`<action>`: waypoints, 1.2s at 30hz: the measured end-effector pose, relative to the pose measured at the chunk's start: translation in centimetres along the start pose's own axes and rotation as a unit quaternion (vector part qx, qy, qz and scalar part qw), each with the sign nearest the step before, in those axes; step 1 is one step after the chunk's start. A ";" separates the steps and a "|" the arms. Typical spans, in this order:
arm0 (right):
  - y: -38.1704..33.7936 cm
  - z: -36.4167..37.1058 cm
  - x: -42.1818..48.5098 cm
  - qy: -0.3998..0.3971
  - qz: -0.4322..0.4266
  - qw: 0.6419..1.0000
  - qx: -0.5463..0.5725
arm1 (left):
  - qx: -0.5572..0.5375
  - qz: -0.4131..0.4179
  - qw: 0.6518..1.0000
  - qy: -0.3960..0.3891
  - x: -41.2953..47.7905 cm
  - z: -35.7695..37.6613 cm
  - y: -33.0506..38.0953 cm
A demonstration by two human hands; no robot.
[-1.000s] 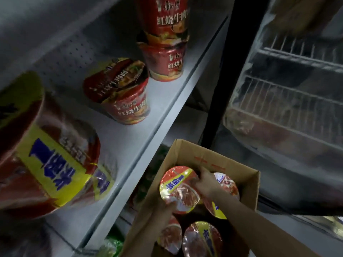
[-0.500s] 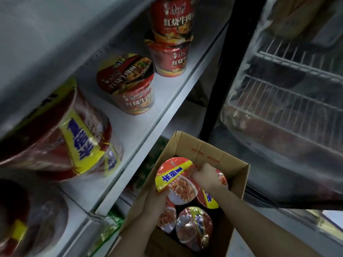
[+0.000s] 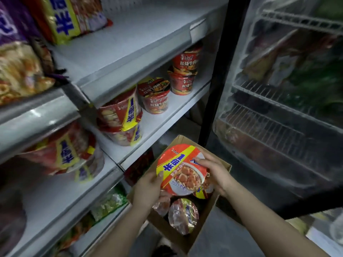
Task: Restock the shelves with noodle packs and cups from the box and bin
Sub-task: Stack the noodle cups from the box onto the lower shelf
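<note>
Holding a noodle bowl above the open cardboard box, the person grips it from both sides in the head view. The left hand curls round the bowl's left edge, thumb on the lid; the right hand clasps the right edge, its fingers bent over the rim. The bowl is wide and round, wrapped in shiny film, its lid red-orange with a yellow band carrying bold blue characters and a picture of noodles with meat below. It tilts so the lid faces the camera.

Inside the box, under the held bowl, lie more film-wrapped bowls of the same kind.

To the left stands a grey shelf carrying matching bowls stacked near its front, and smaller red cups further back, two of them stacked. The shelf above holds noodle packs in yellow and red wrappers. To the right is a glass-door cooler with wire racks.
</note>
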State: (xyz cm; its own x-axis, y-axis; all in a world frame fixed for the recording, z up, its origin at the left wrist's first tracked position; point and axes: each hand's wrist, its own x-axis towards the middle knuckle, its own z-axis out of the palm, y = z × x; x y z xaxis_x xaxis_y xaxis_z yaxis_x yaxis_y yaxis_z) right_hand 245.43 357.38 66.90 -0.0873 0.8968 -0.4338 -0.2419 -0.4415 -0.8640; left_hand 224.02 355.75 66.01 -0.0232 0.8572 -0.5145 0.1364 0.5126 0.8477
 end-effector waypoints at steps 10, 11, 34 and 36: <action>2.0 4.4 -7.7 -0.016 0.055 0.998 0.012 | 0.007 0.040 0.999 0.029 -10.5 -5.2 0.1; 1.9 5.2 -8.4 -0.029 0.062 0.998 0.011 | -0.001 0.018 1.000 0.011 -11.5 -6.1 -0.1; 13.0 33.4 -21.9 -0.231 0.085 0.966 -0.082 | -0.383 -0.039 0.915 0.124 -34.2 -29.8 -13.6; 15.0 36.9 -24.4 -0.257 0.068 0.960 -0.090 | -0.383 -0.035 0.911 0.151 -35.8 -32.3 -15.5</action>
State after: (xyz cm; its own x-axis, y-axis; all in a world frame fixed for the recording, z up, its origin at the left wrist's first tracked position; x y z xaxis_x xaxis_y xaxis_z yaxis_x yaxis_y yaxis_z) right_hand 208.22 329.99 73.90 -0.5825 0.7063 -0.4022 -0.0285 -0.5123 -0.8584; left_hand 190.80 318.76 75.43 -0.2914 0.7364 -0.6106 -0.6046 0.3528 0.7141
